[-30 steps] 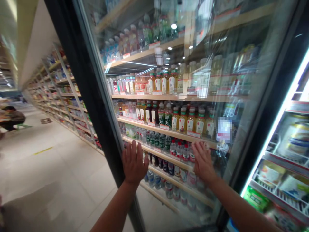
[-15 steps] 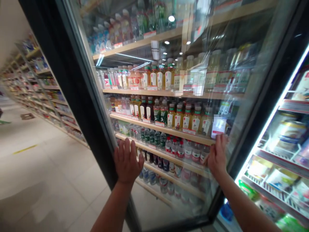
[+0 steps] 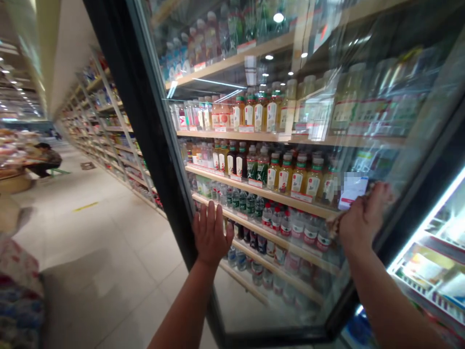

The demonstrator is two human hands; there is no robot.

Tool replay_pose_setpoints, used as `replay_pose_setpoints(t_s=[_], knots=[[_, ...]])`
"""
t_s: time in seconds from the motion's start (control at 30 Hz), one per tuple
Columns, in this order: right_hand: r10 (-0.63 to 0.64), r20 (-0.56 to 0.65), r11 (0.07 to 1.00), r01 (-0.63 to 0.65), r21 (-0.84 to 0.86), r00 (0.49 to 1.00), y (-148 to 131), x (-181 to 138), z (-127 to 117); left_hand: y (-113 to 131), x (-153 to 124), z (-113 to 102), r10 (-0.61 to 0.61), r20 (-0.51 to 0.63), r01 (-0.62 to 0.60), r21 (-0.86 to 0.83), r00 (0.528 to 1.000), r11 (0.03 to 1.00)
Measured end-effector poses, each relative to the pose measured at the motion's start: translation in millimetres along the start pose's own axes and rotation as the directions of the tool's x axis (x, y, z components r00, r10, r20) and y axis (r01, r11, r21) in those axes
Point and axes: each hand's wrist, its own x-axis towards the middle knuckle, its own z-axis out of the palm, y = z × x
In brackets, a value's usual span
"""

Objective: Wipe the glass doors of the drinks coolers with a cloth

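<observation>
A glass cooler door [image 3: 276,310] with a dark frame stands swung out in front of me. My left hand [image 3: 210,232] lies on the glass beside the frame's left edge, fingers stretched out and holding nothing. My right hand [image 3: 359,223] is at the right part of the pane, its fingers over a crumpled brownish cloth [image 3: 334,225] that shows at both sides of the hand. Just above those fingers is a pale rectangular label [image 3: 353,192] with a red strip, partly blurred out. Rows of bottled drinks [image 3: 290,174] show through the glass.
Lit cooler shelves [image 3: 436,266] with packaged goods are at the right. Long store shelving [image 3: 119,131] runs back at the left. A person [image 3: 45,160] crouches far off along the tiled floor [image 3: 119,232]. Patterned goods [image 3: 18,286] stand at lower left.
My view has turned left, so the door sits farther right and more aisle shows. My right hand has moved rightward and slightly up over the glass; my left stays by the frame.
</observation>
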Motion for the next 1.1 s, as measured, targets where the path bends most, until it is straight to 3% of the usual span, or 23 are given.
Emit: replay_pose_setpoints(t_s=[0.07, 0.13, 0.2, 0.27, 0.43, 0.5, 0.63, 0.7, 0.8, 0.87, 1.03, 1.1], knots=[[-0.203, 0.095, 0.979, 0.204, 0.003, 0.974, -24, -9, 7, 1, 0, 0, -0.004, 0.011, 0.004, 0.009, 1.000, 1.000], [-0.433, 0.212, 0.899, 0.437, 0.031, 0.876, -39, -25, 12, 1, 0, -1, -0.004, 0.023, 0.003, 0.014, 1.000, 1.000], [-0.553, 0.280, 0.825, 0.562, 0.054, 0.785, -48, -38, 15, 1, -1, 0, 0.000, 0.027, -0.001, 0.016, 1.000, 1.000], [-0.566, 0.294, 0.813, 0.580, 0.046, 0.770, -58, -39, 18, 1, -1, 1, 0.005, 0.024, -0.005, 0.015, 1.000, 1.000], [-0.508, 0.285, 0.851, 0.525, 0.019, 0.813, -94, -25, 30, 0, -2, 1, 0.000, 0.014, -0.001, 0.014, 1.000, 1.000], [-0.552, 0.325, 0.818, 0.575, 0.032, 0.768, -105, -38, 34, 1, -1, -1, 0.004, 0.007, -0.005, 0.012, 1.000, 1.000], [-0.700, 0.400, 0.686, 0.713, 0.145, 0.592, -123, -67, 40, 2, 0, -2, 0.005, 0.008, -0.005, -0.003, 1.000, 1.000], [-0.692, 0.418, 0.693, 0.703, 0.159, 0.589, -135, -68, 42, 2, 1, -2, 0.001, 0.011, -0.001, -0.013, 1.000, 1.000], [-0.641, 0.412, 0.745, 0.654, 0.132, 0.648, -156, -59, 48, 3, 0, -3, 0.000, 0.013, 0.000, -0.023, 1.000, 1.000], [-0.644, 0.387, 0.748, 0.649, 0.137, 0.660, -168, -58, 53, 3, -1, -4, -0.004, 0.021, 0.004, -0.019, 1.000, 1.000], [-0.761, 0.342, 0.639, 0.727, 0.251, 0.551, -202, -67, 71, 3, -3, -7, -0.001, 0.054, 0.001, -0.003, 0.999, 1.000], [-0.778, 0.336, 0.619, 0.740, 0.264, 0.531, -221, -64, 79, 2, -4, -7, 0.013, 0.041, -0.012, -0.015, 0.999, 1.000]])
